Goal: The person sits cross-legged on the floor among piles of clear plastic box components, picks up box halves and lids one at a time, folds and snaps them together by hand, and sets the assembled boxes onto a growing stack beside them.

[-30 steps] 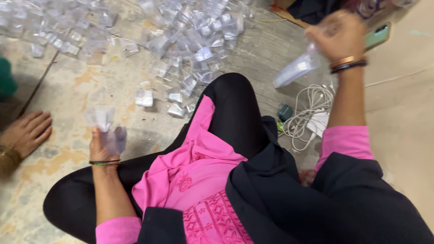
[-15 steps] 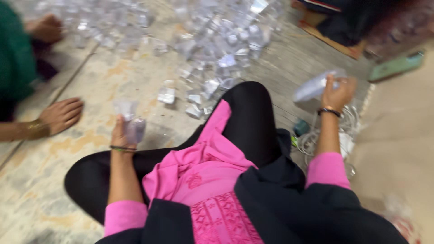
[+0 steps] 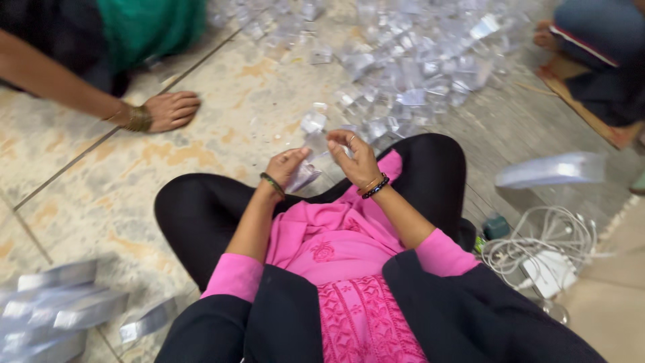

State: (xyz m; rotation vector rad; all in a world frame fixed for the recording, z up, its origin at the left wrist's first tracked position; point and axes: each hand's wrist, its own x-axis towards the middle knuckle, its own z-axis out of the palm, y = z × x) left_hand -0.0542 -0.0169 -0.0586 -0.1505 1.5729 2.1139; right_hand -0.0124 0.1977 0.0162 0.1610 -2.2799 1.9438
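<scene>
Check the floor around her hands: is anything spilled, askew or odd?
Clear plastic pieces lie in a loose heap across the floor, not stacked or contained. White cables and a charger sit tangled by the right knee. Left hand and right hand hold one clear piece between them; it shows no damage, though the picture is blurred.

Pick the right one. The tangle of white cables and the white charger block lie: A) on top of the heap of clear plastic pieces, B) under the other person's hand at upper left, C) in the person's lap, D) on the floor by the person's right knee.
D: the tangle of white cables and white charger block rest on the floor beside the right knee.
</scene>
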